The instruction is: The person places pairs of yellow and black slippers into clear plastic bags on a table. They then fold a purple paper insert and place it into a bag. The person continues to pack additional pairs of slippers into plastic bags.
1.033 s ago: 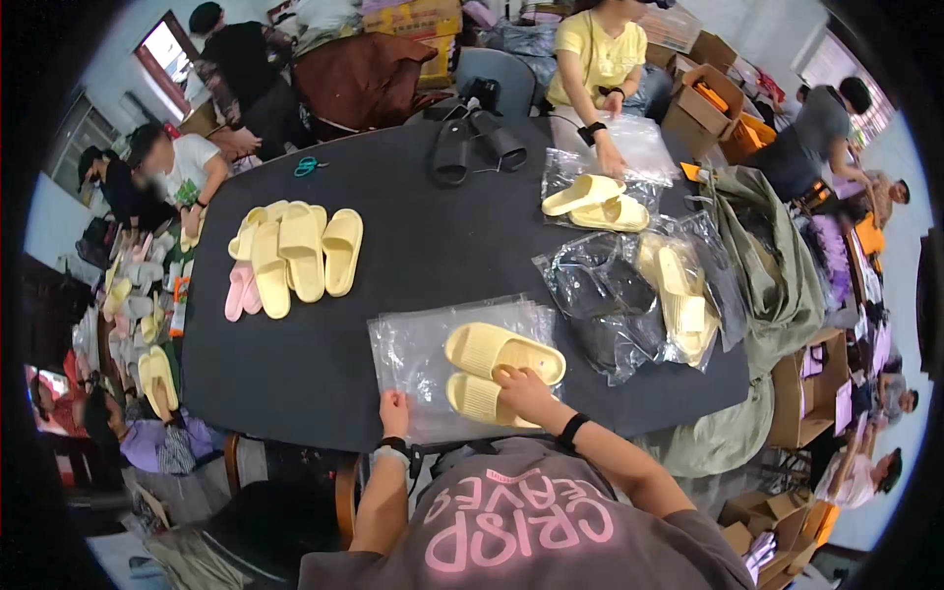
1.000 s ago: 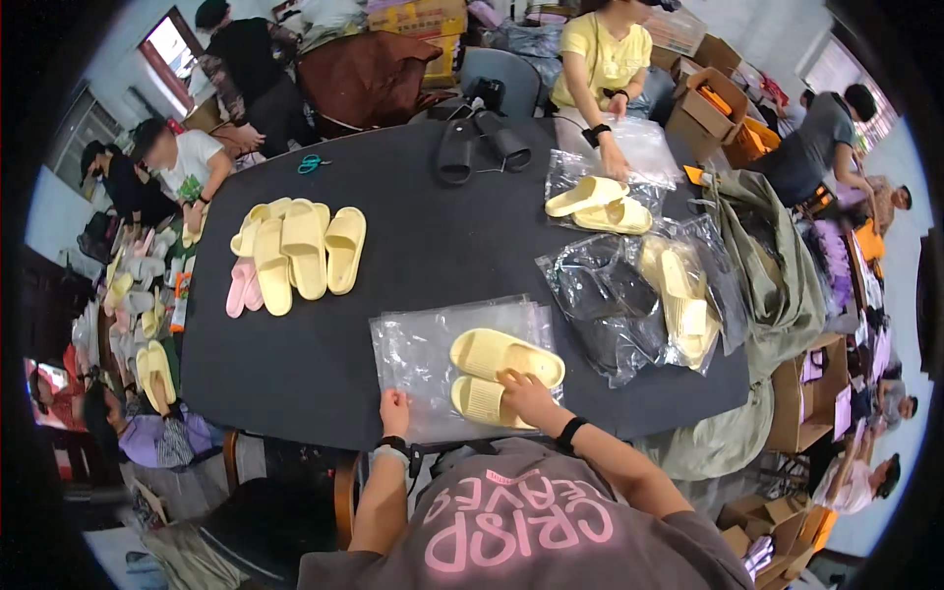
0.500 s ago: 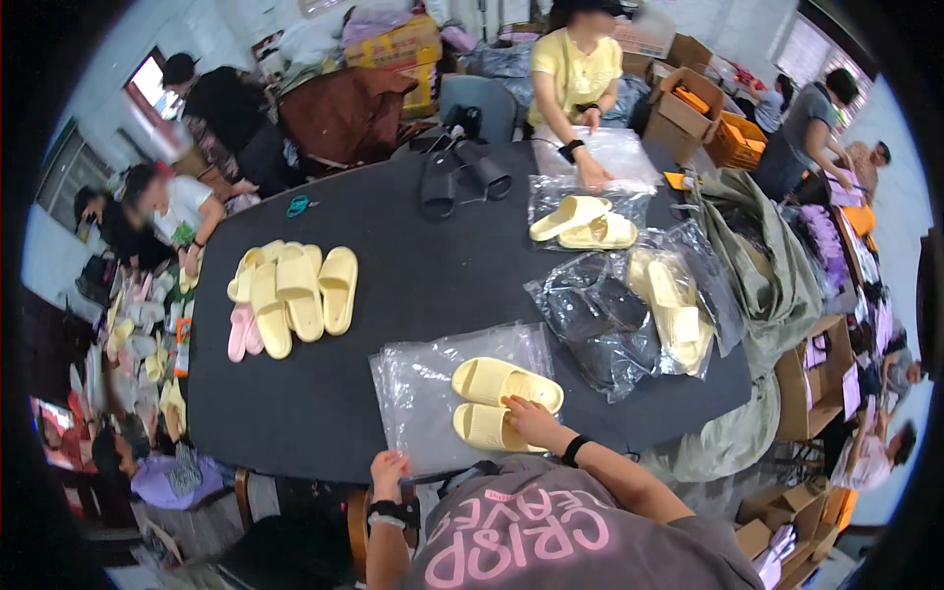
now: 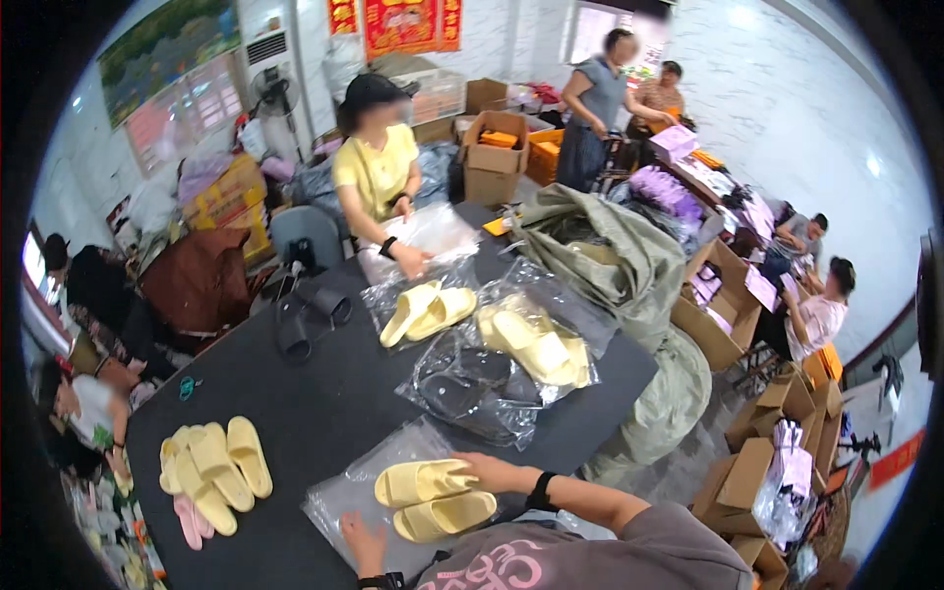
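Two pale yellow slippers (image 4: 444,517) lie side by side on a stack of clear plastic bags (image 4: 339,492) at the near edge of the table. My right hand (image 4: 497,472) grips the right end of the far slipper (image 4: 413,482), fingers on its upper side and the thumb hidden. My left hand (image 4: 364,543) touches the near left part of the bags, its fingers apart and nothing held in them. Farther off lie bagged yellow slippers (image 4: 531,344) and a bagged black pair (image 4: 477,385).
Loose yellow slippers (image 4: 211,462) and a pink pair (image 4: 192,521) lie at the table's left. Black slippers (image 4: 313,320) rest near the far edge. Across the table, a person in yellow (image 4: 379,177) handles bags beside another yellow pair (image 4: 428,310). A green tarp (image 4: 600,256) borders the right side.
The view has swung to the right. My left hand has moved from the bags' near edge onto them, while my right hand has shifted from the near slipper to the far one's end.
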The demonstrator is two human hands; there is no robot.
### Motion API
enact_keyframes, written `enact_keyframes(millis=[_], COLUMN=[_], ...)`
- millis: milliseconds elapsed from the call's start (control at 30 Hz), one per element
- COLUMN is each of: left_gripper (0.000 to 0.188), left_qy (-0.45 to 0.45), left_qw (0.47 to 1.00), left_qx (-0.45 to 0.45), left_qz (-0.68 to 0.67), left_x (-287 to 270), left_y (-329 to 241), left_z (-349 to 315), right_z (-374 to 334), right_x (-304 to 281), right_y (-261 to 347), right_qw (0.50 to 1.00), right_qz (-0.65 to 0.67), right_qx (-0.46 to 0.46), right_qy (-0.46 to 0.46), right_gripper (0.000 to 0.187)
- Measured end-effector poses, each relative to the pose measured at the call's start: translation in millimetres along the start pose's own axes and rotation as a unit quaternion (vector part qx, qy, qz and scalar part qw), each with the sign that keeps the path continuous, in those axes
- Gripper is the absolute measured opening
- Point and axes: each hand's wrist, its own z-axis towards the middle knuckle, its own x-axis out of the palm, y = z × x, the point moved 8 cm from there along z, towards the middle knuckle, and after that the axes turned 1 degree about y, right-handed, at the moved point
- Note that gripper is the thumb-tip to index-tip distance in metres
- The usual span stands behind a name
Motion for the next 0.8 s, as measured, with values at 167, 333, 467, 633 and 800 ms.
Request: enact_keyframes(millis=[167,333,467,633,800], left_gripper=[0.070,0.068,0.066,0.070,0.057], left_qy=[0.091,0.153,0.137,0.167,0.175], left_qw=[0.992,0.978,0.977,0.970,0.971], left_qx=[0.083,0.143,0.164,0.173,0.166], left_qz=[0.009,0.010,-0.018,0.026,0.009], left_x=[29.0,62.6,70.9,63.3,44.3], left_y=[-56.3,-72.8,-63.9,-62.4,-66.4], left_z=[11.7,1.6,3.3,4.3,-10.2], right_z=[-43.0,-89.5,-133.9,-189.2,-270.1], right_x=[-123.0,-234.7,-295.1,-361.3,-448.3], right_y=[-24.8,-0.6,-9.7,-28.5,-82.1], right_qw=[0.981,0.949,0.925,0.825,0.721], right_qz=[-0.032,-0.058,0.015,0.214,0.173], right_qx=[0.069,0.171,0.185,0.206,0.301], right_qy=[-0.178,-0.257,-0.332,-0.480,-0.600], right_gripper=[0.047,0.047,0.054,0.070,0.075])
